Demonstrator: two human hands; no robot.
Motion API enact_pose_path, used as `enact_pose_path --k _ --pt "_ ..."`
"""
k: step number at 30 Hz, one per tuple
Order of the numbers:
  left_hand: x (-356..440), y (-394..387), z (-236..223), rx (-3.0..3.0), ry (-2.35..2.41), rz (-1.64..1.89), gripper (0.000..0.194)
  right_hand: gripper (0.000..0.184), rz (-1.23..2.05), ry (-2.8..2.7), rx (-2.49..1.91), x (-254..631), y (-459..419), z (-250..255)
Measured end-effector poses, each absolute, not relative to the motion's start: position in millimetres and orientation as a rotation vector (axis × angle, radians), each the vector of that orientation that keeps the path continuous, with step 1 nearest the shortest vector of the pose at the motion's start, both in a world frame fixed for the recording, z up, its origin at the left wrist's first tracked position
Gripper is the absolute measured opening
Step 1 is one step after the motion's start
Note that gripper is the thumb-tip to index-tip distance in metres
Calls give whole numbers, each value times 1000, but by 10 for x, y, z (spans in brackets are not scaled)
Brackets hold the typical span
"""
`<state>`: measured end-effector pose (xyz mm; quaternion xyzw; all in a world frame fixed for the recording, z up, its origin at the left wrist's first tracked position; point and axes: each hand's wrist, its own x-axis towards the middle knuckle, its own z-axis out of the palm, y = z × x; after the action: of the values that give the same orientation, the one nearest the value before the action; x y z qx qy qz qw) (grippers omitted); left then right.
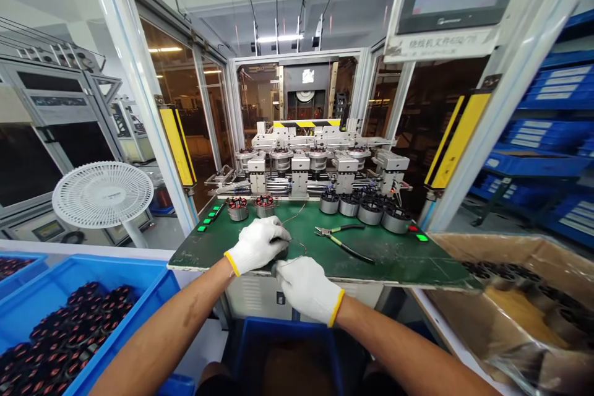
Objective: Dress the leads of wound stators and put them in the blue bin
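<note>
Between the two white-gloved hands, a dark round part (281,252) sits just above the near edge of the worktop (403,263), mostly hidden by the gloves, so its details cannot be made out. The left hand (257,245) lies over its far side, with the fingers (278,230) closed down around it. The right hand (309,289) is close against its near side, and the fingers (279,268) are pinched on a thin wire (291,262) that leads in towards the part. Another thin, copper-coloured wire (293,218) curves across the green worktop just beyond the hands. To the right of the hands lie open pliers (343,242) with yellow and black handles. Farther off on the worktop, two round parts with red windings (250,207) stand at the far left, and a group of dark metal-sided round parts (366,210) stands at the far right. Behind them rises a machine (320,161) with a row of four stations. A blue crate (139,278) full of dark round parts with red windings is on the near left, a cardboard box (510,253) holding more dark parts is on the right, and a blue bin (288,334) is directly below the worktop's near edge.
</note>
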<state>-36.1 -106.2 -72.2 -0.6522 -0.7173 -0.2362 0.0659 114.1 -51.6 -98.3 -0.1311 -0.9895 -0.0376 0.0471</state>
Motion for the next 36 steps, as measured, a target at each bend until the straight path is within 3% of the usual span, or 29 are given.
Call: enact_pose_path --k 10,14,20,24,30,36 --pt "-437 -1292 -956 -2073 -1866 -783 26 35 -6 -2633 -433 1611 -156 -184" --pt "-409 -1321 -1037 -2028 -1778 -650 35 33 -214 -2833 -366 1346 6 -315" --pt "-443 -1208 -1088 -1975 -1752 -496 29 22 -502 -2895 -313 1223 3 -619" --pt "-417 -1145 -990 -1967 -1922 -608 23 24 -297 -2942 -274 1194 22 -753" --pt "-323 -1148 -639 -2040 -2254 -635 17 27 476 -2991 -253 1193 68 -859" --pt "-301 -1182 -879 -1937 -2087 -659 28 33 206 -2734 -512 1366 16 -469"
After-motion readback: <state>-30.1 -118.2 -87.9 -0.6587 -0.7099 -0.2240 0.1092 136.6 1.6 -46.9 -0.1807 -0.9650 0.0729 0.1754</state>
